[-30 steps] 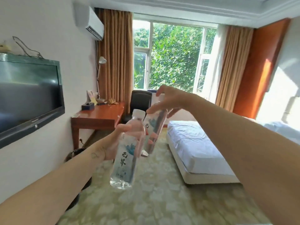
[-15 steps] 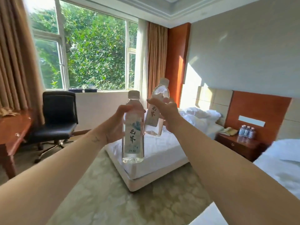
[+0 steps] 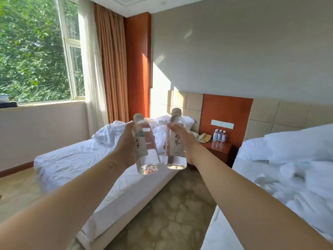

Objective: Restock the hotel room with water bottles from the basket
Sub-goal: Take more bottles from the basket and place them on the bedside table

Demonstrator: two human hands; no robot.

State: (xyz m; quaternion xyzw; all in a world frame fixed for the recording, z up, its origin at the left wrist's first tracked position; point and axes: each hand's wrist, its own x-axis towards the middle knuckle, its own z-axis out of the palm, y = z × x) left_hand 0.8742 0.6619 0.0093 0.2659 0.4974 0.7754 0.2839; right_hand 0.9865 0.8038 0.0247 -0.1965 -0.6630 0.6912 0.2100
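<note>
While the fingers of the left hand point(image 3: 126, 144) are curling round a clear plastic water bottle with a pale label and beige cap point(image 3: 145, 147), the fingers of the right hand point(image 3: 184, 141) are wrapping a second clear capped bottle point(image 3: 175, 141) likewise. Both bottles are being held roughly upright in the air, almost touching, nearer the camera than the red-brown wooden bedside bench point(image 3: 219, 147) and to its left. Three small water bottles point(image 3: 219, 135) are standing on that bench beside a yellowish telephone point(image 3: 203, 137). A rumpled white bed point(image 3: 72, 159) is lying left of it, another white bed point(image 3: 288, 168) right of it.

Arms stretched forward — my left hand point(image 3: 126, 143) grips a clear plastic water bottle point(image 3: 146, 159), my right hand point(image 3: 184, 141) a second clear plastic bottle point(image 3: 175, 158)
</note>
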